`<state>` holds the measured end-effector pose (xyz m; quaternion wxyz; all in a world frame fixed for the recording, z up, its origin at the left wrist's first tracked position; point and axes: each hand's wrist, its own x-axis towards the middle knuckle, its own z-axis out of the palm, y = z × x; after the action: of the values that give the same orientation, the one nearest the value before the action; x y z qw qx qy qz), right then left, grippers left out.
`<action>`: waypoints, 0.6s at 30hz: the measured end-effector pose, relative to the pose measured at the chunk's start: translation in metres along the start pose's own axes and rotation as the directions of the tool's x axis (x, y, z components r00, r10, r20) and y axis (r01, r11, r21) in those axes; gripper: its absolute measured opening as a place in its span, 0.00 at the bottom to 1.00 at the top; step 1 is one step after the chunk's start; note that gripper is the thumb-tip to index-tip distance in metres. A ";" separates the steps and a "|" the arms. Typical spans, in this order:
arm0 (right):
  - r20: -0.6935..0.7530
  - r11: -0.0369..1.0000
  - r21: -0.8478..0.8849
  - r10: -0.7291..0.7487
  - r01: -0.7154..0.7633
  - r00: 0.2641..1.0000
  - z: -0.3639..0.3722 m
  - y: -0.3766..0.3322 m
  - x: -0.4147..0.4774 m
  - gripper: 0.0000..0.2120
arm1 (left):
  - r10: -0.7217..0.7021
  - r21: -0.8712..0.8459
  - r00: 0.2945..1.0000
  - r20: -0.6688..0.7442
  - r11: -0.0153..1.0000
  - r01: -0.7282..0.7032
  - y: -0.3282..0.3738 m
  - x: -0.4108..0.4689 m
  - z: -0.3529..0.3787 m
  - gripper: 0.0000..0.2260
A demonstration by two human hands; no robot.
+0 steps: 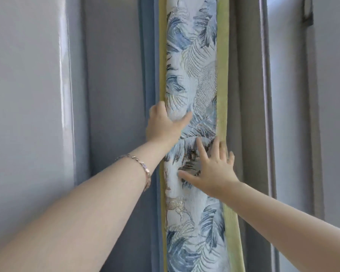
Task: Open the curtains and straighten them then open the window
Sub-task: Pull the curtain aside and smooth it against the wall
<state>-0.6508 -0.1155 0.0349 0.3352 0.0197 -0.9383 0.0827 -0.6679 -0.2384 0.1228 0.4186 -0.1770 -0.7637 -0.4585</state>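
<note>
The leaf-patterned curtain [192, 75] hangs gathered in a narrow upright column between the wall [28, 95] and the window [289, 85], the left hand [164, 125] gripping its left green edge, the right hand [214, 169] pressed flat, fingers spread, by its right edge.

A room in a home, seen close by a window — a gathered patterned curtain [192, 65] with embroidered leaves and yellow-green trim hangs from 12 to 6 o'clock. A plain grey drape [243, 95] hangs toward 3 o'clock, a daylit window frame [267, 95] lies beyond it, and a painted grey-blue wall [28, 95] stands at 9 o'clock.
</note>
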 end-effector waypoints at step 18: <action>0.056 0.994 0.111 -0.029 0.023 0.998 0.209 -0.054 0.277 0.47 | -0.022 0.383 0.972 -0.234 0.917 0.112 -0.200 0.242 0.118 0.22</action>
<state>-0.9911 -0.1990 0.0586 0.3073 0.0528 -0.9413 0.1294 -0.9969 -0.2694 0.1797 0.5132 -0.0100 -0.7935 -0.3270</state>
